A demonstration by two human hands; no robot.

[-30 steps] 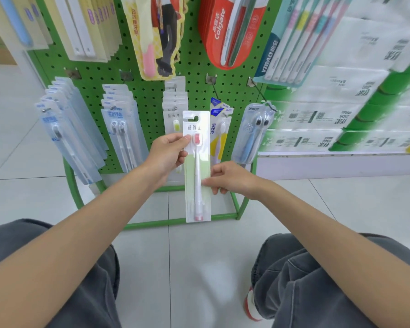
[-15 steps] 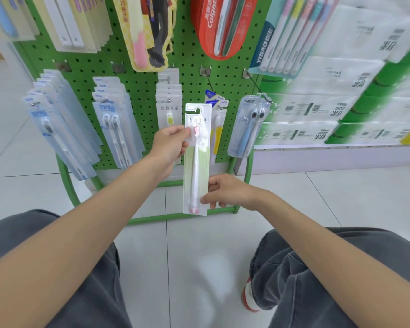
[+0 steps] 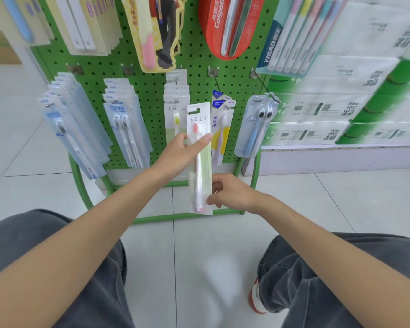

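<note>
The left hand (image 3: 181, 155) is pinching the toothbrush pack (image 3: 202, 169) high, the right hand (image 3: 233, 194) fingers gripping it low (holding it upright seems wise), aiming its hole at the hook (image 3: 176, 100).

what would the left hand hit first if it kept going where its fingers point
The left hand grips the toothbrush pack; beyond that, probably the frog pack hanging just behind, though depth is unclear.

Single head-worn view, facing forward-down, close to pegboard rack (image 3: 149, 95); right side blurred, perhaps tissue packs (image 3: 341, 74).
</note>
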